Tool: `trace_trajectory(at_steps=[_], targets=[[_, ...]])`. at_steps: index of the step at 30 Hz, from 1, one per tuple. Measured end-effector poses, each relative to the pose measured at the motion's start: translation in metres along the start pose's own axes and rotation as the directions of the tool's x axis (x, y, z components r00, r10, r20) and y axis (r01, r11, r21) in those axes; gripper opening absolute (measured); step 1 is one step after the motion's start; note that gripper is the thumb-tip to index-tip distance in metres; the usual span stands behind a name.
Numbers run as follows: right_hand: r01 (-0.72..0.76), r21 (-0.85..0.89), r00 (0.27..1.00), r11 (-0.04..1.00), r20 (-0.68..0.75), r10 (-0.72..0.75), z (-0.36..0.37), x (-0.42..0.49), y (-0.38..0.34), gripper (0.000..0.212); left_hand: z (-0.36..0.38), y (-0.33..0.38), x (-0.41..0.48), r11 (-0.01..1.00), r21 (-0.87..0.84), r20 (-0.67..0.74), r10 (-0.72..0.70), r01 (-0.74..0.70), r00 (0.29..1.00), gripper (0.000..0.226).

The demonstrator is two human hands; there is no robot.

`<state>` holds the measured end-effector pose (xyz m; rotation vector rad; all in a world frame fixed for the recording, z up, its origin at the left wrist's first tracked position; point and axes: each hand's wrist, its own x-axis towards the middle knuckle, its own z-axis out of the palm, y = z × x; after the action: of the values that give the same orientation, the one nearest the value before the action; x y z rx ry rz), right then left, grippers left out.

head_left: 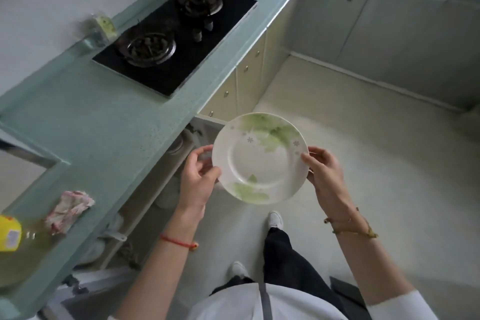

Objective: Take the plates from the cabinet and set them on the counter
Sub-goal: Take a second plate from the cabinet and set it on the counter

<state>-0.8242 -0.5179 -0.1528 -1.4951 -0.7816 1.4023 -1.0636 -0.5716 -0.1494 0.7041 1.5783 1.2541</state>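
Observation:
I hold a white plate (259, 158) with green leaf prints level above the floor, in front of the counter. My left hand (198, 179) grips its left rim and my right hand (323, 173) pinches its right rim. The teal counter (104, 122) runs along the left. Beneath it the cabinet (181, 153) stands open, and pale dishes show dimly inside on its shelves.
A black two-burner gas hob (176, 39) is set in the counter further back. A crumpled cloth (68, 212) and a yellow-capped bottle (10, 234) lie near the counter's close end. A sink cutout (18, 171) sits at far left. My feet stand on the pale floor (363, 163).

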Motion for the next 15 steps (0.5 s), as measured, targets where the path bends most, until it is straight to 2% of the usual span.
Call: trace_trajectory(at_steps=[8,12,15], targets=[[0.053,0.141,0.984,0.989,-0.177,-0.027,-0.086,0.050,-0.044,0.020,0.122,0.033,0.052,0.999,0.038,0.215,0.017,-0.026,0.976,0.049],[0.084,0.139,0.978,0.987,-0.200,-0.055,-0.129,0.094,-0.074,0.018,0.190,0.051,0.080,0.999,0.042,0.285,0.001,-0.013,0.959,0.050],[0.091,0.125,0.976,0.988,-0.209,-0.064,-0.157,0.129,-0.098,0.016,0.240,0.064,0.101,0.999,0.037,0.287,0.000,-0.011,0.958,0.050]])
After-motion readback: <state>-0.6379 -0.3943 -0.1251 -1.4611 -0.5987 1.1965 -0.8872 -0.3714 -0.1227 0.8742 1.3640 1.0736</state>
